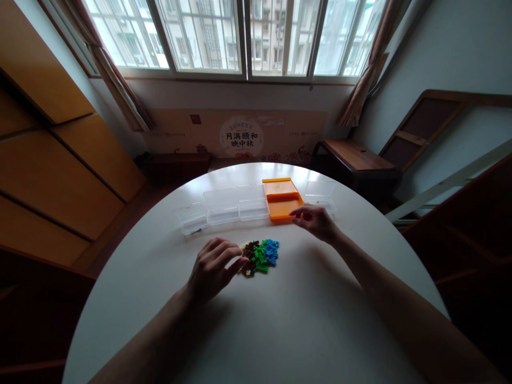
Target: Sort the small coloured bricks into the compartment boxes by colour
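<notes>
A pile of small plastic building bricks (261, 256) in brown, green, blue and pale yellow lies near the middle of the white table. My left hand (216, 264) is at the pile's left edge, fingers curved and a gap showing between thumb and forefinger. Farther back, an orange box (282, 219) stands with its lid folded back. Over its front right corner is my right hand (316, 221), with thumb and forefinger drawn together in a pinch. Anything between those fingertips is too small to make out.
Several clear plastic boxes with raised lids, such as this clear box (223, 214), stand left of the orange one. Another clear box (330, 208), with small yellowish bits, is partly behind my right hand. The round white table (280, 330) has a curved edge.
</notes>
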Action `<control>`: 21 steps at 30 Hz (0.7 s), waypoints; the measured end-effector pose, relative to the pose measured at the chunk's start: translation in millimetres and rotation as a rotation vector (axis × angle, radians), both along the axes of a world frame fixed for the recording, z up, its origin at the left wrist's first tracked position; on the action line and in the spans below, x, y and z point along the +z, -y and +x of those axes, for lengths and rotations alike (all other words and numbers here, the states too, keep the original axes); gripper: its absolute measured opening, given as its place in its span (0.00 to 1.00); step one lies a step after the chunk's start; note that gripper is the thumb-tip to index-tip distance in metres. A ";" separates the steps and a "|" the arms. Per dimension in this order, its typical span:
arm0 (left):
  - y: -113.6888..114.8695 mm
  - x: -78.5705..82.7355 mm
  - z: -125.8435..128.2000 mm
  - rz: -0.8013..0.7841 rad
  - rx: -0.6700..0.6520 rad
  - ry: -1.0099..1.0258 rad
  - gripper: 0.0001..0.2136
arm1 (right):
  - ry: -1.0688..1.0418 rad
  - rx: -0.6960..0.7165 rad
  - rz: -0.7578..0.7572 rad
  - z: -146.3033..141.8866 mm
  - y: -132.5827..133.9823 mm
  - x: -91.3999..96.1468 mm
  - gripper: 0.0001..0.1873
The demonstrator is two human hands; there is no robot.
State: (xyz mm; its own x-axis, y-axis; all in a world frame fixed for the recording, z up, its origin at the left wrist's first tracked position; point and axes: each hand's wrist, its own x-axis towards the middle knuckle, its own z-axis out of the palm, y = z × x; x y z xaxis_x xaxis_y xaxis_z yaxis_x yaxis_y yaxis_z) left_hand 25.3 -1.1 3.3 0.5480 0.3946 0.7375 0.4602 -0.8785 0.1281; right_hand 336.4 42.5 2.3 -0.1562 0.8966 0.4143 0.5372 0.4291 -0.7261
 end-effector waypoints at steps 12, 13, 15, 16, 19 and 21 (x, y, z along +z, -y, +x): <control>1.2 1.3 0.6 0.006 0.017 0.010 0.05 | 0.262 0.329 -0.124 -30.1 13.4 -13.4 0.12; 1.0 1.4 0.7 0.007 0.018 0.012 0.05 | 0.262 0.329 -0.119 -30.9 14.2 -12.9 0.11; 0.7 1.5 0.7 0.008 0.021 0.012 0.05 | 0.260 0.329 -0.104 -31.8 16.1 -11.4 0.09; 0.5 1.4 0.6 0.009 0.021 0.010 0.04 | 0.259 0.328 -0.093 -32.0 16.9 -10.8 0.08; 0.3 1.4 0.1 0.009 0.023 0.004 0.04 | 0.247 0.310 -0.069 -31.7 18.4 -10.8 0.07; 0.4 1.8 0.4 0.006 0.032 0.004 0.04 | 0.222 0.285 -0.067 -31.9 18.1 -12.0 0.05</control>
